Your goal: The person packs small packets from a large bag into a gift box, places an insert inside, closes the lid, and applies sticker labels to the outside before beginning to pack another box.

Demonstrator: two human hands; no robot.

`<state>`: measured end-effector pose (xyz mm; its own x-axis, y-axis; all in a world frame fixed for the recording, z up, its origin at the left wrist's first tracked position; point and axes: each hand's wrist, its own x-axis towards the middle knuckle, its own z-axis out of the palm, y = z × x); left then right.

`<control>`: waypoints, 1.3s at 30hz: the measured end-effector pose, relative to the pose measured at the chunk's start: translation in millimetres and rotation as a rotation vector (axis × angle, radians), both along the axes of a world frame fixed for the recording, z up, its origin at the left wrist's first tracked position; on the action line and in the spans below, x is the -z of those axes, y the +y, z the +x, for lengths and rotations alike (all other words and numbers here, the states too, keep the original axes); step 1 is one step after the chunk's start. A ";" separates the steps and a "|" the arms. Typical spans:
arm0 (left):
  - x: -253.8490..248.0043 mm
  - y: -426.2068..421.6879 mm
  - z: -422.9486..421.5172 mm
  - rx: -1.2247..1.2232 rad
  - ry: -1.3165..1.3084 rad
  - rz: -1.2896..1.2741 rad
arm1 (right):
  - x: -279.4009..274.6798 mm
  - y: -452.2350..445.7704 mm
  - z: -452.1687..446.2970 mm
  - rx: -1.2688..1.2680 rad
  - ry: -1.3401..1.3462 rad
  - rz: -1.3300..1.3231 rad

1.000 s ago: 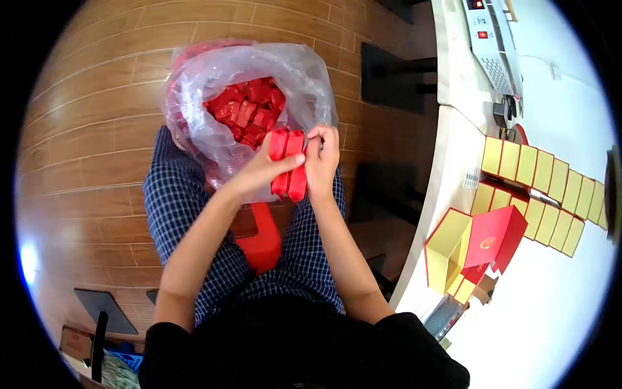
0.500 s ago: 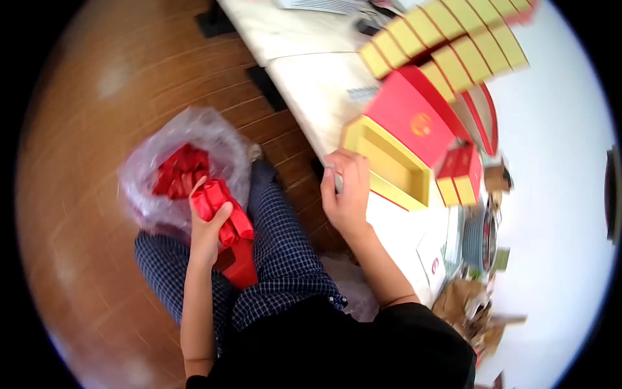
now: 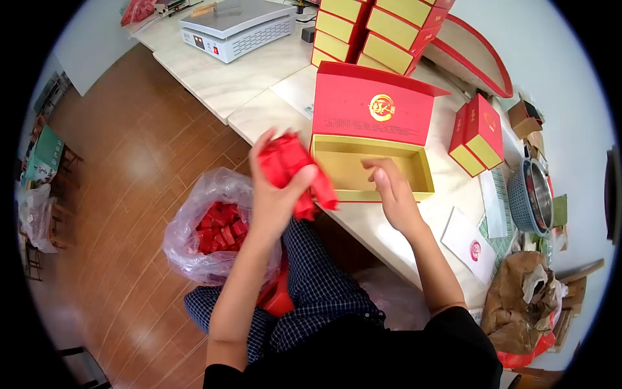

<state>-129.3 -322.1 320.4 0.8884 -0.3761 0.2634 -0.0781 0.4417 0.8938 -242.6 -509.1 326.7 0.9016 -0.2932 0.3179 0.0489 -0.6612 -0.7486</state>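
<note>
My left hand [image 3: 275, 194] is closed around several shiny red foil packets [image 3: 285, 159], lifted in front of the table edge. The packets are slightly blurred. A red gift box [image 3: 372, 97] stands with its lid raised, showing a gold emblem and a bare yellow tray [image 3: 343, 162]. Over the tray's front right part hovers my right hand [image 3: 396, 198], index finger and thumb apart, with nothing visible in it. Beside my knee, a clear plastic bag [image 3: 178, 227] holds many similar red packets [image 3: 220, 227].
Stacked red-and-yellow boxes [image 3: 389, 48] rise behind the gift box. Two shut boxes [image 3: 479, 133] sit to its right. A white scale-like device [image 3: 236, 29] is at the far left of the table. Rightward lie a white card [image 3: 468, 243], a blue basket [image 3: 521, 198] and brown paper [image 3: 518, 298].
My left hand has brought the packets up from near the bag toward the gift box. My right hand has moved from the box's left edge to over its tray. The view has turned.
</note>
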 end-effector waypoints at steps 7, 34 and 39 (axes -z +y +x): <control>-17.1 -65.9 20.6 0.142 -0.234 0.210 | -20.1 -2.2 52.5 -0.168 -0.182 0.367; 29.2 -58.7 28.6 -0.200 -0.424 0.708 | 31.8 -14.1 69.8 -0.108 0.063 0.292; 39.3 -60.7 26.5 -0.276 -0.577 0.748 | 20.9 -0.1 63.4 -0.094 0.153 0.154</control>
